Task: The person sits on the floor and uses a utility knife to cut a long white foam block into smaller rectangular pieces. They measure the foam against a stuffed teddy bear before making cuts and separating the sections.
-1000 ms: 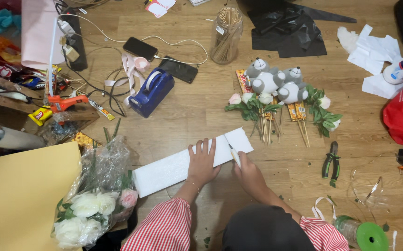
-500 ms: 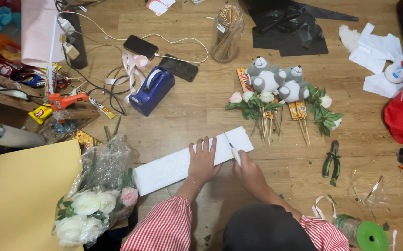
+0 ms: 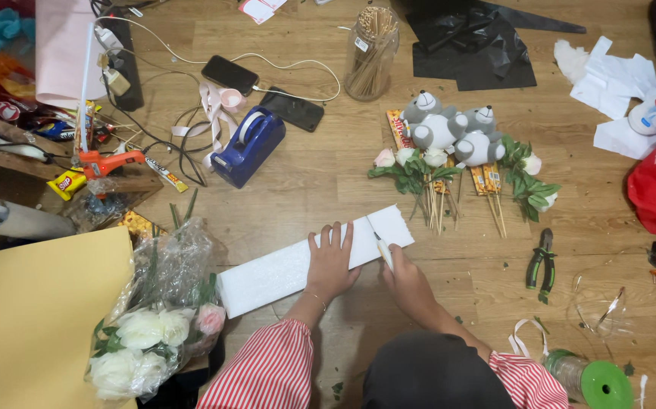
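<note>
Bare floor lies open above the foam block, between the tape dispenser and the flower picks. Left of the block a wrapped bouquet and yellow sheet crowd close. To the right, the floor is open as far as the pliers.

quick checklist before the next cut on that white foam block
1. Left hand pressing flat on the white foam block: ok.
2. Right hand gripping the white-handled cutter at the block's near edge: ok.
3. Left fingers away from the cutter: not ok, they lie close beside it.
4. Blade depth in the foam: cannot tell, too small to see.
5. Block lying flat on the wooden floor: ok.
6. Flower stems apart from the block: ok.
</note>
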